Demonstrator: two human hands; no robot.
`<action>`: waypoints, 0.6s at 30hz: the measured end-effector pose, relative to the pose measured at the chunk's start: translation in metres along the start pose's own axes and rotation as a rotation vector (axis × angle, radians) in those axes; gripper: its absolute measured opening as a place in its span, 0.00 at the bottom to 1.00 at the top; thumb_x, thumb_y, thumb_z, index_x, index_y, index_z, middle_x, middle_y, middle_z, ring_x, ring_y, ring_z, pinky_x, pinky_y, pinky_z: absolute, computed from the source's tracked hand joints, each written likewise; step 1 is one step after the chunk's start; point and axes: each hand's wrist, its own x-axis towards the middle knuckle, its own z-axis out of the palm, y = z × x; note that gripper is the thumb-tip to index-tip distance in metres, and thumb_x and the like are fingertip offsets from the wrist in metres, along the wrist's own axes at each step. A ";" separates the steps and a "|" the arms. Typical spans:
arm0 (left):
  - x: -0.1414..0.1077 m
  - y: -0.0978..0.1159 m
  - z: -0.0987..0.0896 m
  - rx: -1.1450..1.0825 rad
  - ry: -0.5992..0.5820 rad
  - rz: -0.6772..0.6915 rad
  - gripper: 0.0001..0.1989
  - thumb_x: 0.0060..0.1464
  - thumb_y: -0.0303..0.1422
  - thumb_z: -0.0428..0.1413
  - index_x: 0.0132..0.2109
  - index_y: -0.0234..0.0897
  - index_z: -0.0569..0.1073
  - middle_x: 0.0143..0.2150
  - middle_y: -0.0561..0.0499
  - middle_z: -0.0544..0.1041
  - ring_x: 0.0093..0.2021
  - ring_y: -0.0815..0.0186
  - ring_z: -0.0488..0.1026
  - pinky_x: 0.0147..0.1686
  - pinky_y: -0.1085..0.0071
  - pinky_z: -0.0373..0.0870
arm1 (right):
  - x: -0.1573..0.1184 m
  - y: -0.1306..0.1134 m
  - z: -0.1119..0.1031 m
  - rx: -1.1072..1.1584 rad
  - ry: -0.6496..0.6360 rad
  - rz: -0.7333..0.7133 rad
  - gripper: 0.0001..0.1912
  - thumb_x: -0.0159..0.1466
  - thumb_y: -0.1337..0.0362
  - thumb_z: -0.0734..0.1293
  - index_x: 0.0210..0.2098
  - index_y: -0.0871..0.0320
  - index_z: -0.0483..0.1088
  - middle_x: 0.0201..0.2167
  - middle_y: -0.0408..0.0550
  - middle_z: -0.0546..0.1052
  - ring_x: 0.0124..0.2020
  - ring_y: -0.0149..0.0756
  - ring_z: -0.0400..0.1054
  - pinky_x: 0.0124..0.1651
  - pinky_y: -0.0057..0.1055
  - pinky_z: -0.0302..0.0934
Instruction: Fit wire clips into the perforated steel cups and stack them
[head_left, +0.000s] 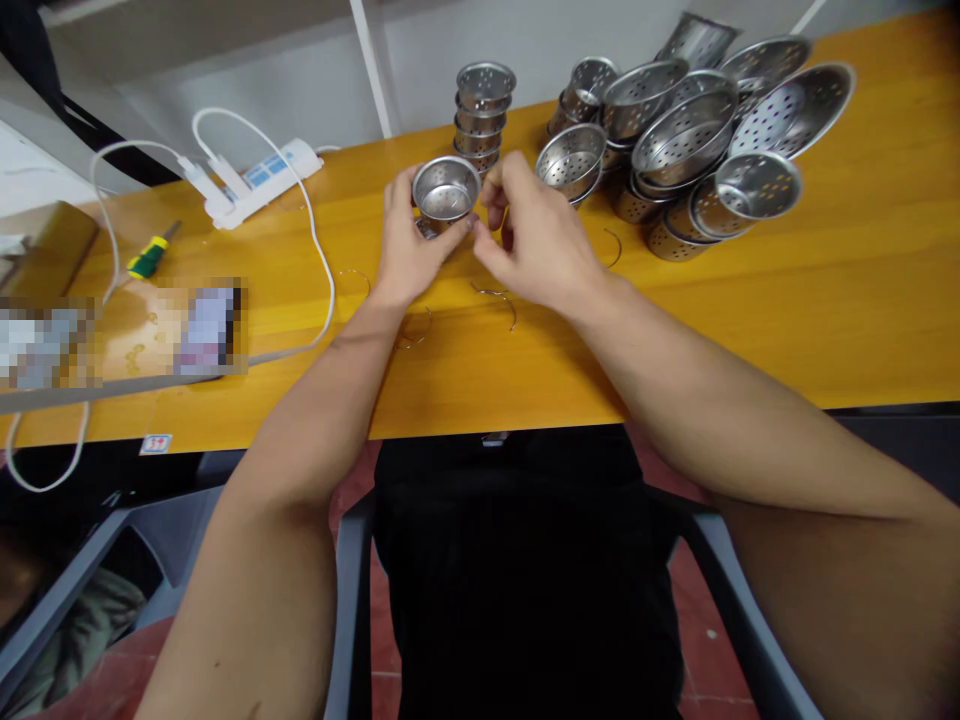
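Note:
My left hand (412,235) is wrapped round a small perforated metal cup (448,190), its open top facing up toward me. Close by the cup's right side is my right hand (536,225), fingers curled with thumb and fingertips near the rim; whatever they pinch is too small or hidden to make out. Thin bent wires (501,296) lie on the table below the hands, and another curved wire (615,248) rests to the right. Behind the held cup stands a stack of similar perforated cups (484,90).
Several perforated metal cups and bowls (686,130) are piled at the back right. To the left are a white power strip (262,185) with cables, a green-yellow screwdriver (150,258) and a blurred phone (208,330). The wooden table's (750,340) front edge runs before my lap.

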 end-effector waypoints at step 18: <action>-0.004 -0.020 0.000 0.055 -0.137 0.145 0.36 0.74 0.64 0.71 0.74 0.51 0.73 0.74 0.39 0.80 0.79 0.40 0.78 0.88 0.36 0.69 | -0.006 0.068 -0.062 0.242 0.731 -0.085 0.15 0.82 0.45 0.70 0.54 0.47 0.81 0.56 0.55 0.84 0.48 0.52 0.78 0.53 0.49 0.73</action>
